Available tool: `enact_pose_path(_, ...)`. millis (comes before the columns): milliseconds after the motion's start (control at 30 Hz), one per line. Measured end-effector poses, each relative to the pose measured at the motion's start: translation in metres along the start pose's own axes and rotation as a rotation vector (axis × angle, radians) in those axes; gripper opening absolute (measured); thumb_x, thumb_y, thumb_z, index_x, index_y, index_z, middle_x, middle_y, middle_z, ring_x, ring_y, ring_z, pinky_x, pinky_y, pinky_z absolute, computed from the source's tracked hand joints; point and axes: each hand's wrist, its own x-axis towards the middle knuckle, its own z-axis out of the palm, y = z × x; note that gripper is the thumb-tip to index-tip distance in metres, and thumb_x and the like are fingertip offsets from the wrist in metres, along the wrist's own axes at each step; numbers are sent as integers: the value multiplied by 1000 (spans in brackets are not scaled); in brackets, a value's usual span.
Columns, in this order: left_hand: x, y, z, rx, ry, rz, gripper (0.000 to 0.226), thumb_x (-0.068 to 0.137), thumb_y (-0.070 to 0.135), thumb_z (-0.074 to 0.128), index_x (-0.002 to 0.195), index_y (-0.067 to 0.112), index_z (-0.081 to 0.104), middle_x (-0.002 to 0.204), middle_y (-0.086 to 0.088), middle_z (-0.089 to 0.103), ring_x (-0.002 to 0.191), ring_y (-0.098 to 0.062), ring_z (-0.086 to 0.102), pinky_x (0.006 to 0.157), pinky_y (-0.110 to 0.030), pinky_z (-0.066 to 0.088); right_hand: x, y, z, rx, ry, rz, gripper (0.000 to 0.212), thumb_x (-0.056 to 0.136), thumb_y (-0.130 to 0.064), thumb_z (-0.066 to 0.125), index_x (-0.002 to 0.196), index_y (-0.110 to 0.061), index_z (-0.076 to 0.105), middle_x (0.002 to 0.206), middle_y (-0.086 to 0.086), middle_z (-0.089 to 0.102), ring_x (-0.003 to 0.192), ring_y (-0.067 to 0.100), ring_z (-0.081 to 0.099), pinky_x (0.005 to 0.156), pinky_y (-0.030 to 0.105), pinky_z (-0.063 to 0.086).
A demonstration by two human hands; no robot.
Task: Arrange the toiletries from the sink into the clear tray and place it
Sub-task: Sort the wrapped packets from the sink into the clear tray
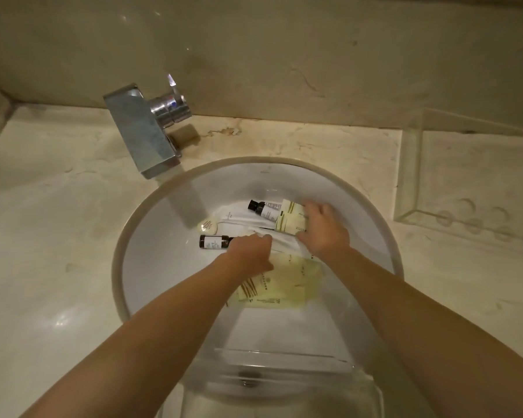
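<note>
left hand (249,251) fingers hidden among packets (280,285); right hand (322,229) grasps a cream packet (292,220).

Head view, looking steeply down, close over sink (151,236)

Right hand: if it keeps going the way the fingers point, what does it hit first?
The right hand points toward the basin's far side and already lies on the cream packet. Going on, it probably meets the sink wall next; depth is unclear.
</note>
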Motion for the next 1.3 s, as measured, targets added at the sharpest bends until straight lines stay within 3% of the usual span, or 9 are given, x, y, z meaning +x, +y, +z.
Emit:
enact_pose_path(167, -2, -2, 6, -13, -61, 5, 35, 83, 36, 68, 105, 11, 55, 96, -1, 56, 85, -18, 58, 79, -31, 53, 0, -2, 11, -19, -33, 105, 53, 82, -30, 70, 127, -18, 43, 133, 9, 42, 106, 29, 57, 76, 34, 44)
enact_pose_path(300, -2, -1, 14, -19, -78, 5, 41, 77, 37, 74, 105, 9, 61, 108, -5, 49, 94, -21, 55, 87, -36, 53, -5, -3, 14, -44, 10, 134, 49, 77, -29, 72, 116, -16, 46, 124, 9, 44, 93, 27, 57, 70, 33, 46)
enact_pose_path(400, -5, -3, 11, -67, -120, 5, 38, 79, 32, 74, 104, 8, 60, 109, -6, 54, 96, -23, 58, 88, -37, 53, -11, 1, 13, -65, 38, 138, 44, 76, -30, 72, 111, -14, 51, 119, 9, 41, 88, 26, 56, 66, 32, 45)
enact_pose_path(700, -21, -15, 16, -207, -127, -39, 15, 92, 27, 55, 96, 13, 53, 94, -5, 60, 79, -18, 53, 76, -32, 49, -26, 12, 9, -41, 71, 85, 25, 88, -27, 60, 108, -11, 59, 106, 7, 53, 92, 25, 56, 71, 37, 51)
enact_pose_path(833, -29, -26, 16, -278, -158, -53, 8, 93, 18, 47, 86, 16, 48, 92, -4, 58, 80, -19, 50, 71, -30, 42, -35, 13, 9, 27, 77, 53, 5, 86, -16, 57, 88, -12, 55, 93, 4, 57, 86, 25, 55, 64, 35, 46)
enact_pose_path(967, -42, -36, 11, -340, -249, -26, 11, 90, 24, 55, 87, 17, 48, 94, -1, 54, 80, -17, 47, 69, -26, 39, -47, 11, 7, 106, 59, 74, 12, 87, -15, 56, 79, -15, 47, 83, 3, 54, 75, 25, 51, 59, 30, 37)
enact_pose_path(1100, -52, -44, 17, -298, -298, -41, 43, 72, 32, 79, 100, 20, 49, 102, 3, 55, 86, -17, 50, 74, -29, 44, -56, 9, 4, 105, 65, 61, 11, 88, -15, 54, 80, -14, 46, 80, 1, 52, 75, 25, 49, 57, 30, 34)
enact_pose_path(1200, -57, -44, 24, -261, -253, -46, 43, 73, 26, 79, 101, 18, 47, 95, 2, 52, 83, -17, 47, 66, -25, 39, -60, 9, 4, 119, 94, 35, 19, 88, -13, 56, 75, -16, 42, 79, 0, 49, 73, 23, 47, 50, 30, 28)
enact_pose_path(1300, -59, -46, 27, -302, -221, -68, 41, 81, 25, 71, 114, 15, 50, 99, -1, 54, 86, -18, 51, 71, -28, 42, -63, 10, 3, 191, 110, 35, 21, 87, -10, 55, 76, -17, 38, 75, -2, 45, 67, 21, 44, 50, 30, 28)
